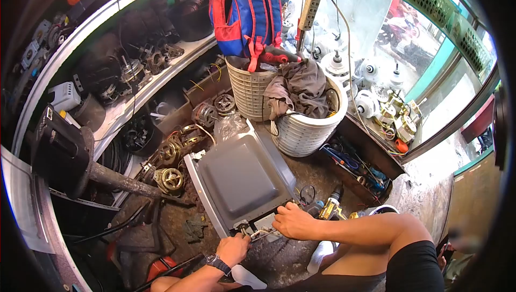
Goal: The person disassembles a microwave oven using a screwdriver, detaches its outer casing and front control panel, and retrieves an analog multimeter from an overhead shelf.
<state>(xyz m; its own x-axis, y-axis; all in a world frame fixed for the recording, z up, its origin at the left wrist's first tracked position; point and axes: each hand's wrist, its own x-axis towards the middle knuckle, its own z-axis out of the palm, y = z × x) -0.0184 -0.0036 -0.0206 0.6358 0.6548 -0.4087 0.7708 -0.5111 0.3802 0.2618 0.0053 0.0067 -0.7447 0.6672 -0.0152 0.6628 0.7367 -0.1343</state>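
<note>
A grey appliance housing (pixel 250 176) with a pale side edge lies on the dirty floor in front of me. My left hand (pixel 233 249), with a watch on the wrist, is closed at the near edge beside a small metal bracket (pixel 243 227). Its fingertips hide whatever they grip. My right hand (pixel 294 221) is closed at the near right corner, above a light metal plate (pixel 266 223). A thin, pale, wire-like piece runs between the two hands, but I cannot tell which hand holds it.
A yellow cordless drill (pixel 331 206) lies right of the housing. Behind stand two white baskets (pixel 303 135), one bearing a blue-red backpack (pixel 257 15). Motor parts (pixel 169 180) lie at left near a thick metal post (pixel 126 179). A tool box (pixel 357 168) sits right.
</note>
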